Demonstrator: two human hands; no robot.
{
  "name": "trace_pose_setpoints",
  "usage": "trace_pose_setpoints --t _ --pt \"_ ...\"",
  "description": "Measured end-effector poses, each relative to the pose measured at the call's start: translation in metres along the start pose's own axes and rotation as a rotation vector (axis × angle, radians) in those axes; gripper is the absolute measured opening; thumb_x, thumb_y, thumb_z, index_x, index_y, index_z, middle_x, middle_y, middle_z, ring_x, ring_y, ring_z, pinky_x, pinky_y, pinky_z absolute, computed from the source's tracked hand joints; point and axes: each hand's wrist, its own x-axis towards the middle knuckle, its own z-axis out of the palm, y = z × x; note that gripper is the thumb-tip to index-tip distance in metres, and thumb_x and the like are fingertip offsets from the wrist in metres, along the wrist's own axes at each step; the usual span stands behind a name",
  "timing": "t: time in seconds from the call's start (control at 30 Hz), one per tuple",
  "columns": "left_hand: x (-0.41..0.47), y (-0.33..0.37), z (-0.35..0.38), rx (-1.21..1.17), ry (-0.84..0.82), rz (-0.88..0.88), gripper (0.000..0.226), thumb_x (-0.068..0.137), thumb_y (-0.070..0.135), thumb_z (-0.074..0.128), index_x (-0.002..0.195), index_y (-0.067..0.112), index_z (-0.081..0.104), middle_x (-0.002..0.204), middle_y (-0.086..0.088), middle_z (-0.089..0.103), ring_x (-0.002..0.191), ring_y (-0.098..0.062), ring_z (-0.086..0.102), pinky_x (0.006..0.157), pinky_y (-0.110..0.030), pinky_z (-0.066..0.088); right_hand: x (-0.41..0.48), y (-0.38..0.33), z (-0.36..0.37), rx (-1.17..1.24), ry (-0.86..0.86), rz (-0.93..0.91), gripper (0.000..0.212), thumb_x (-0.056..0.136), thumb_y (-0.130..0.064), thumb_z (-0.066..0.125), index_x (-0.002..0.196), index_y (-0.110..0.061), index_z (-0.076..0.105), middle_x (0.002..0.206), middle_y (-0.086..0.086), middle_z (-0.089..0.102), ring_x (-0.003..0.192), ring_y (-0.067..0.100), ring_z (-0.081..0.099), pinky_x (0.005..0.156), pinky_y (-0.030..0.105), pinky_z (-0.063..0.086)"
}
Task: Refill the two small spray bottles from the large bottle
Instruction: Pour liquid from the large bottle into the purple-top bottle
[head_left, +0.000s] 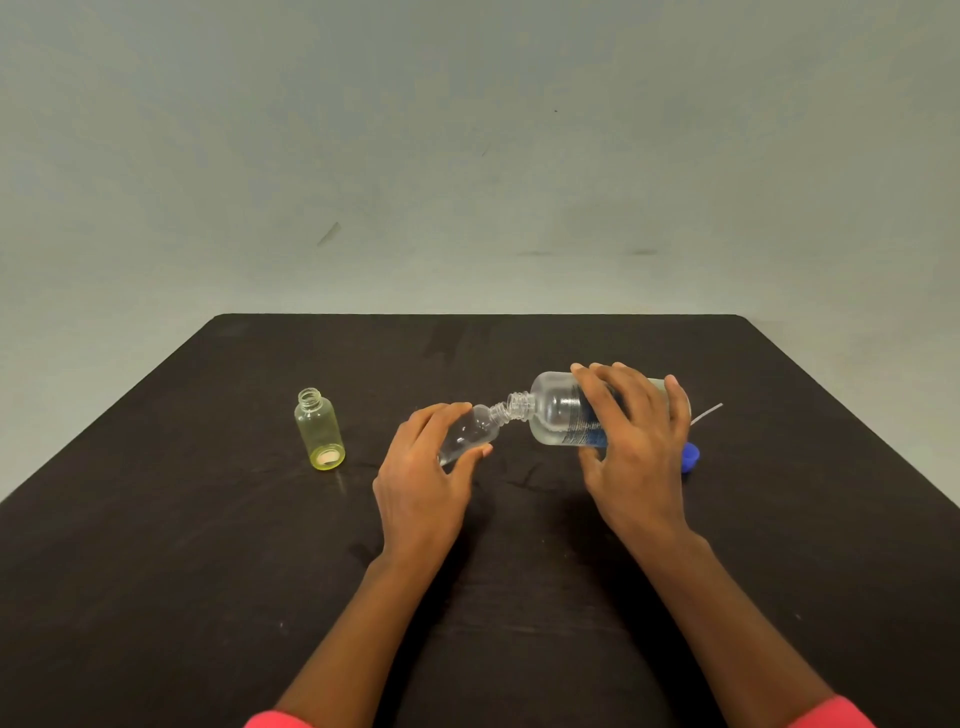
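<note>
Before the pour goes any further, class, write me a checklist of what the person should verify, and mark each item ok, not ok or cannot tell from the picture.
1. Left hand grips the small clear bottle: ok.
2. Right hand holds the large bottle tipped toward it: ok.
3. Both necks uncapped and mouths meeting: ok, they look lined up.
4. Liquid actually flowing between them: cannot tell.
5. Fill level in the small clear bottle: cannot tell.
6. Yellow-tinted bottle upright, open and apart from the hands on the table: ok.
</note>
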Motion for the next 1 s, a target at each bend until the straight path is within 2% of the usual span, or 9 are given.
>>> trace_pose_setpoints --t 0.17,1.0 --pt "0.0002 0.0007 0.0003 -0.009 -0.002 -0.009 0.04 0.07 0.021 0.081 0.107 0.027 0.066 0.106 0.015 0.063 0.098 -0.001 0.056 0.075 -0.005 0.034 0.0004 0.0003 0.0003 -0.004 0.008 -0.006 0.089 0.055 0.003 0.083 0.134 -0.019 0.048 0.128 0.006 0.056 0.126 0.021 0.043 0.113 0.054 0.021" --pt "0.0002 -0.0005 0.0009 -0.018 0.008 -0.003 0.041 0.07 0.02 0.081 0.107 0.028 0.066 0.106 0.017 0.062 0.097 0.004 0.053 0.074 -0.006 0.035 0.0005 0.0005 -0.0001 -0.005 0.011 -0.008 0.089 0.055 0.004 0.083 0.134 -0.019 0.048 0.128 0.006 0.056 0.126 0.021 0.043 0.113 0.053 0.02"
